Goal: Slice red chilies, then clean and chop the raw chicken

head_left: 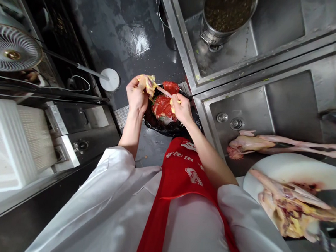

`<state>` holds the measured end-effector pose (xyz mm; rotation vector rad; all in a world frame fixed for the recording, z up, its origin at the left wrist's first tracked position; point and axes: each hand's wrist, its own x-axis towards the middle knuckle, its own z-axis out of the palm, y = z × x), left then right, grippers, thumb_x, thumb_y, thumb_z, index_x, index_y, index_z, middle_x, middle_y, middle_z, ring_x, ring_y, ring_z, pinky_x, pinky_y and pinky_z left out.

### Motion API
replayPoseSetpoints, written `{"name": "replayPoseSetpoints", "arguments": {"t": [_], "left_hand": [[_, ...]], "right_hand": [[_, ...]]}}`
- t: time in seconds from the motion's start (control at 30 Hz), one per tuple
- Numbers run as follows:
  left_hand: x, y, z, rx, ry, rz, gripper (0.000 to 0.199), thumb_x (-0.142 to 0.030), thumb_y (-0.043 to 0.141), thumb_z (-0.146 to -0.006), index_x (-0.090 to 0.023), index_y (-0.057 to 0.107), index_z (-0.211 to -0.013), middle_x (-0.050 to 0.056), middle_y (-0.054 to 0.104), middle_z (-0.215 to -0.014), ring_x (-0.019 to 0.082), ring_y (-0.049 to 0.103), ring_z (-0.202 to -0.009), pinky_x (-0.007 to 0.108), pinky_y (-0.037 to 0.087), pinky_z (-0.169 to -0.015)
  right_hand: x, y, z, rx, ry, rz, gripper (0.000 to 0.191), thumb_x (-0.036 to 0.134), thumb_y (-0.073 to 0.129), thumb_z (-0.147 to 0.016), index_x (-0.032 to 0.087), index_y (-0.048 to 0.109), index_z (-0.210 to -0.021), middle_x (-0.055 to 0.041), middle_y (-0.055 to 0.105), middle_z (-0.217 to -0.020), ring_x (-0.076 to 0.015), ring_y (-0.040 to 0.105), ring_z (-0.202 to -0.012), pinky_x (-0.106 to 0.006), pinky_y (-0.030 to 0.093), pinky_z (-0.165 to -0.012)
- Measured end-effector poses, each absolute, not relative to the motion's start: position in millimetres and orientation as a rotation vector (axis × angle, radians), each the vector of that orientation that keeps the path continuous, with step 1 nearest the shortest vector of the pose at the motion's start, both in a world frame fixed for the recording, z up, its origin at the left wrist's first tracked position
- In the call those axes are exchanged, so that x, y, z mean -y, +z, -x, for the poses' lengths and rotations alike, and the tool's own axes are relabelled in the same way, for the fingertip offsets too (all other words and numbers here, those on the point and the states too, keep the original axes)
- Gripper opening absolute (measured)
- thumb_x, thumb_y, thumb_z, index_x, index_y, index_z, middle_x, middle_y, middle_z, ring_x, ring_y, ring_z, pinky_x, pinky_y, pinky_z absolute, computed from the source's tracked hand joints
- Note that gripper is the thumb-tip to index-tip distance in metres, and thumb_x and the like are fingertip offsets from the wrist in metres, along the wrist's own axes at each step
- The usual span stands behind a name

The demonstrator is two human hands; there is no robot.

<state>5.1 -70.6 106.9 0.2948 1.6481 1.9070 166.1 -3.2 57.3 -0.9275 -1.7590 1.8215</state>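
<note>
My left hand (138, 93) is closed on a piece of yellow and pinkish poultry offal (150, 85). From it a pale strand (164, 91) stretches across to my right hand (181, 108), whose fingers are closed round its other end, with a bit of yellow showing there. Both hands are above a black-lined bin (167, 131) that holds red plastic (163, 107). At the lower right, a cut-open bird carcass (292, 213) lies on a round white board (258, 164). A whole plucked bird (249, 143) with head and long legs lies behind the board.
Steel sinks (245, 105) run along the right, with a pot of dark liquid (229, 10) at the top. At the left are a fan (12, 49), its round white base (110, 79) and white plastic crates (12, 144). The floor (120, 25) looks wet.
</note>
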Motion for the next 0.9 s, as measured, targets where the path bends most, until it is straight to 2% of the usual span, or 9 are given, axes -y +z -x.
{"name": "replayPoseSetpoints", "arguments": {"t": [0.1,0.17,0.27,0.37,0.53,0.67,0.77,0.9], "left_hand": [[71.2,109.5,-10.6,-1.597,1.863,-0.320,0.035,-0.048,0.087,-0.074,-0.021,0.067,-0.083,0.002,0.070,-0.079,0.015,0.067,-0.071,0.024,0.054,-0.064],[70.4,109.7,-17.7,-1.614,1.843,-0.340,0.037,-0.050,0.086,-0.074,-0.020,0.066,-0.084,0.002,0.070,-0.078,0.013,0.066,-0.070,0.022,0.053,-0.064],[69.2,108.0,-26.2,-1.664,1.849,-0.353,0.040,-0.052,0.085,-0.075,-0.019,0.066,-0.084,0.001,0.069,-0.077,0.012,0.066,-0.069,0.021,0.052,-0.066],[69.6,105.3,-30.1,-1.712,1.855,-0.362,0.040,-0.053,0.084,-0.076,-0.019,0.066,-0.086,0.001,0.068,-0.077,0.011,0.065,-0.070,0.020,0.050,-0.066],[71.1,101.0,-36.1,-1.746,1.788,-0.390,0.033,-0.047,0.082,-0.080,-0.018,0.066,-0.084,0.000,0.065,-0.074,0.012,0.065,-0.070,0.020,0.049,-0.065],[69.9,98.8,-43.7,-1.754,1.770,-0.407,0.032,-0.046,0.082,-0.081,-0.018,0.065,-0.082,-0.001,0.062,-0.068,0.011,0.062,-0.065,0.019,0.047,-0.061],[68.4,100.1,-49.0,-1.789,1.747,-0.439,0.034,-0.048,0.081,-0.082,-0.018,0.065,-0.082,-0.002,0.060,-0.067,0.010,0.060,-0.063,0.018,0.045,-0.059],[66.9,103.3,-54.5,-1.827,1.698,-0.491,0.034,-0.047,0.080,-0.083,-0.017,0.065,-0.084,-0.002,0.060,-0.067,0.009,0.059,-0.063,0.017,0.044,-0.059]], "right_hand": [[-3.8,71.2,-156.2,1.758,1.911,0.741,0.040,0.062,0.052,-0.097,0.024,0.058,-0.104,-0.0025,0.065,-0.092,-0.0126,0.059,-0.074,-0.023,0.050,-0.065],[-3.3,82.3,-147.3,1.815,1.896,0.678,0.039,0.060,0.052,-0.097,0.024,0.058,-0.112,-0.0049,0.067,-0.103,-0.0152,0.063,-0.085,-0.026,0.054,-0.072],[3.1,93.1,-138.8,1.920,1.779,0.702,0.038,0.058,0.047,-0.101,0.023,0.058,-0.109,-0.0049,0.066,-0.101,-0.0171,0.062,-0.091,-0.030,0.054,-0.083],[9.6,94.7,-138.3,1.986,1.672,0.763,0.034,0.055,0.046,-0.102,0.022,0.056,-0.101,-0.0028,0.063,-0.094,-0.0169,0.059,-0.088,-0.031,0.053,-0.085],[13.1,91.9,-139.7,1.872,1.711,0.876,0.025,0.044,0.052,-0.099,0.023,0.052,-0.086,0.0010,0.055,-0.078,-0.0156,0.055,-0.080,-0.028,0.050,-0.077],[13.4,88.5,-139.2,1.579,1.886,0.992,0.028,0.040,0.052,-0.096,0.023,0.046,-0.074,0.0035,0.045,-0.066,-0.0125,0.048,-0.065,-0.024,0.045,-0.061],[12.3,85.8,-141.6,1.266,2.130,0.976,0.032,0.047,0.053,-0.094,0.024,0.045,-0.073,0.0051,0.043,-0.062,-0.0097,0.041,-0.054,-0.022,0.037,-0.049],[9.9,86.3,-147.6,1.050,2.320,0.908,0.037,0.059,0.061,-0.089,0.023,0.054,-0.083,0.0052,0.049,-0.065,-0.0087,0.042,-0.051,-0.020,0.031,-0.042]]}}
